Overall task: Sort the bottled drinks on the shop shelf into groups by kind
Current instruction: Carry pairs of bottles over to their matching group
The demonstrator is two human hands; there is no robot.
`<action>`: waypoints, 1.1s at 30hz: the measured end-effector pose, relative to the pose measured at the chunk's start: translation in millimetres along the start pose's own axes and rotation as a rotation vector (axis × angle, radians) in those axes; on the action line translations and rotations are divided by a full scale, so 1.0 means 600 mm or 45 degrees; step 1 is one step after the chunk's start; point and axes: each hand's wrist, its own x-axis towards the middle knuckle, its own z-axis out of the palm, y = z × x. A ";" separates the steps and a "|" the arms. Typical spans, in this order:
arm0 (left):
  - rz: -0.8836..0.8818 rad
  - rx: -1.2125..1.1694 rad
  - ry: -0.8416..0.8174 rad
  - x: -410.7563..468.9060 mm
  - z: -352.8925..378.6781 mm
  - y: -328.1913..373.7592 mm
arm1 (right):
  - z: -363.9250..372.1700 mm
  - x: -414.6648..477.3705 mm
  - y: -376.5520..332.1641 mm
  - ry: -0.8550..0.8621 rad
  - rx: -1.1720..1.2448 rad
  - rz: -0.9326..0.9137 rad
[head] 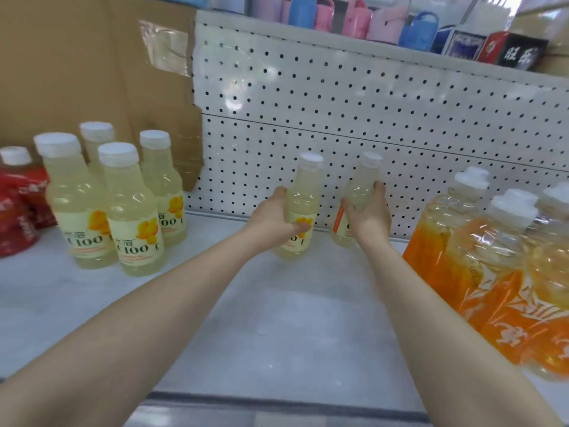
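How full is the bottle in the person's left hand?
Full or nearly so: pale yellow liquid fills the bottle up to its neck, just under the white cap. The left hand grips its middle.

Both bare arms are stretched far out in front, nearly straight, and are held a little apart. The left hand [277,215] is wrapped round the middle of the first bottle [303,192], with the thumb set up on its left side and the fingers curled across its front. The right hand [368,215] is cupped round the second bottle [360,188], with the thumb laid on the near left side and the fingertips hooked round the right side, higher up.
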 end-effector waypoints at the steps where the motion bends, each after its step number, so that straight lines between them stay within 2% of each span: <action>1: -0.008 -0.005 -0.006 -0.015 -0.012 -0.005 | -0.001 -0.013 -0.004 0.005 -0.015 -0.033; 11: 0.077 -0.228 0.042 -0.208 -0.173 -0.055 | -0.023 -0.227 -0.105 -0.038 0.007 -0.240; 19: 0.099 -0.312 0.182 -0.357 -0.325 -0.143 | 0.031 -0.429 -0.216 -0.052 0.139 -0.282; 26: 0.104 -0.215 0.268 -0.427 -0.426 -0.225 | 0.084 -0.536 -0.292 -0.056 0.189 -0.307; 33: 0.058 -0.111 0.252 -0.423 -0.433 -0.271 | 0.118 -0.573 -0.327 -0.070 0.137 -0.339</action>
